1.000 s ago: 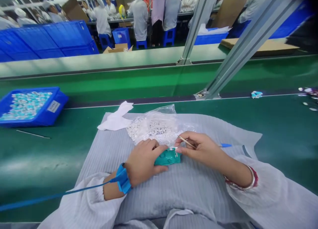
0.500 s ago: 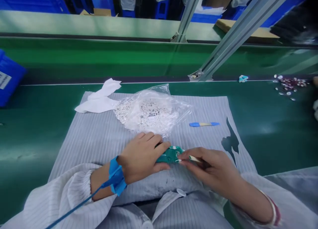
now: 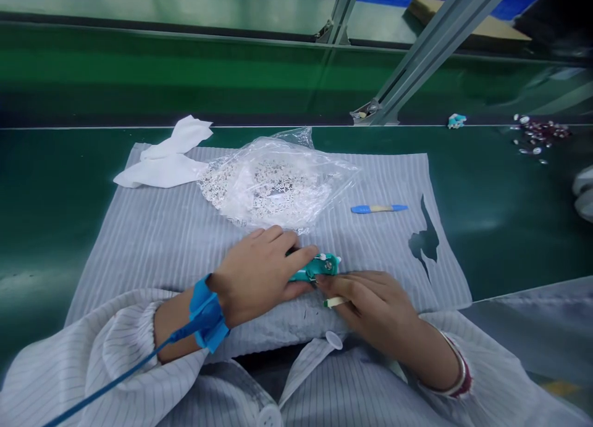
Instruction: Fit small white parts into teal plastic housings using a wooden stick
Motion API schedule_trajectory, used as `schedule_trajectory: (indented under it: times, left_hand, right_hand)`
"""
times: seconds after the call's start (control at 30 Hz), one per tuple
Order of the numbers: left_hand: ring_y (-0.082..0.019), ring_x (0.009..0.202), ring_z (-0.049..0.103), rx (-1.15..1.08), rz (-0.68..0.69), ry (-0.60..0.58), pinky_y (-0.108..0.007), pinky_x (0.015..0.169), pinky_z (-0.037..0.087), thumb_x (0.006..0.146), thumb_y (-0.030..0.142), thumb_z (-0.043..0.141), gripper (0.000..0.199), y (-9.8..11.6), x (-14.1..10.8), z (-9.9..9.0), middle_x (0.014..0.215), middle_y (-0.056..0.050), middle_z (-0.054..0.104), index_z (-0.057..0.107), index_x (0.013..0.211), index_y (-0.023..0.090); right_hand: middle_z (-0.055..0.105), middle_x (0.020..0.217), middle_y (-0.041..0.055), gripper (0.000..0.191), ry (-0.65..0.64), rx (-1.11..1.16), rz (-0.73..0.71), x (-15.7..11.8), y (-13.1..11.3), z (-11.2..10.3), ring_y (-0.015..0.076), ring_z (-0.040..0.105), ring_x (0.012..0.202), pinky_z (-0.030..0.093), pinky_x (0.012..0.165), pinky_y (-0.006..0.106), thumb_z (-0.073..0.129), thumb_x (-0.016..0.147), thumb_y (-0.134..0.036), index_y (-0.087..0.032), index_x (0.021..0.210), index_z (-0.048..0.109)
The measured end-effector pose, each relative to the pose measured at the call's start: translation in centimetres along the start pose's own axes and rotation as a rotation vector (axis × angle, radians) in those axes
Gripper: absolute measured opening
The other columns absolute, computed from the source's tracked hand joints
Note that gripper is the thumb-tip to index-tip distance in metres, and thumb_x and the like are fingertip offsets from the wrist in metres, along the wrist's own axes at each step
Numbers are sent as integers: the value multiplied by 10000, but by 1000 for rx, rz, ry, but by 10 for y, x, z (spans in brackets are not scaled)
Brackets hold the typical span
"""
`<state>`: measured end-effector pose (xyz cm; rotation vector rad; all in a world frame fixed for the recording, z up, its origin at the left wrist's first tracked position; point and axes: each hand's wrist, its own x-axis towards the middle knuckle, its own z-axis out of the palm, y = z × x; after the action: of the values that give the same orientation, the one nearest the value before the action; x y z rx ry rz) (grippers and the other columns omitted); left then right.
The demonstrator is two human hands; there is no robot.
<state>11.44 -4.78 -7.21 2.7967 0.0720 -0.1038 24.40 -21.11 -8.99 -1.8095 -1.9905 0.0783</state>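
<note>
My left hand (image 3: 262, 269), with a blue wrist strap (image 3: 208, 316) around its wrist, is closed over a small teal-green plastic part (image 3: 324, 264). Only the part's right end shows, with a round metallic spot and small white bits at its edges; the fingers hide the remainder. At its lower edge are the fingertips of my right hand (image 3: 377, 300). Tucked in that hand is a cream stick with a green tip (image 3: 336, 301), pointing left just below the part. Whether the right fingertips also pinch something tiny cannot be made out.
Beyond my hands, a clear plastic bag (image 3: 282, 180) of many tiny whitish pieces lies on a striped grey cloth (image 3: 185, 235). White paper (image 3: 167, 161) is to its left, a blue-ended stick (image 3: 378, 209) to its right. Dark red and silvery pieces (image 3: 542, 133) lie far right, near a metal post (image 3: 417, 59).
My right fingertips have moved from the part's right end to its lower edge, and the stick now points out below it. The view has tilted down.
</note>
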Motion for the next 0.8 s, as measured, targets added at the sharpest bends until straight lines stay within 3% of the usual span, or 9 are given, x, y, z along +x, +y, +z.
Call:
schedule_trajectory:
  times: [0.2, 0.33, 0.43, 0.57, 0.7, 0.8]
  left_hand:
    - [-247, 915, 514, 74, -14, -66, -362, 721, 460, 857, 406, 456, 461, 5, 1, 2, 1010, -87, 564, 396, 1255, 181]
    - [-252, 904, 509, 131, -5, -99, -349, 695, 451, 871, 419, 420, 504, 6, 1, 2, 1009, -96, 558, 329, 1305, 179]
    - [-239, 869, 517, 151, 10, -81, -340, 694, 447, 870, 419, 421, 501, 6, 1, 2, 967, -89, 564, 344, 1296, 167]
    - [-229, 851, 526, 124, 9, -36, -332, 684, 447, 869, 418, 424, 473, 5, 0, 2, 940, -79, 566, 374, 1267, 168]
    - [-234, 864, 528, 104, -14, -58, -340, 692, 452, 855, 440, 444, 495, 6, 0, 1, 968, -84, 565, 372, 1267, 175]
    - [-237, 878, 528, 73, -32, -80, -343, 698, 455, 847, 423, 470, 501, 7, 1, 0, 982, -80, 564, 362, 1273, 181]
  right_hand:
    - [681, 780, 71, 137, -31, -30, -10, 0, -13, 2, 162, 637, 678, 493, 582, 278, 427, 860, -57, -136, 833, 535]
    - [675, 766, 106, 200, -62, -127, -108, 4, -17, -2, 179, 637, 660, 486, 537, 278, 384, 859, -26, -123, 774, 538]
    - [675, 780, 115, 190, -103, -122, -130, 5, -15, -6, 179, 637, 649, 482, 512, 271, 360, 866, -35, -98, 860, 540]
    - [666, 707, 36, 207, -89, -5, 66, 2, -11, -5, 147, 617, 547, 459, 457, 248, 365, 855, -66, -137, 1003, 491]
    - [681, 724, 6, 111, 42, 94, 306, 4, -15, 1, 145, 647, 552, 472, 449, 221, 432, 831, -126, -208, 904, 451]
    - [685, 723, 10, 77, 95, 68, 370, 6, -20, 2, 149, 649, 527, 469, 424, 220, 435, 834, -155, -221, 874, 424]
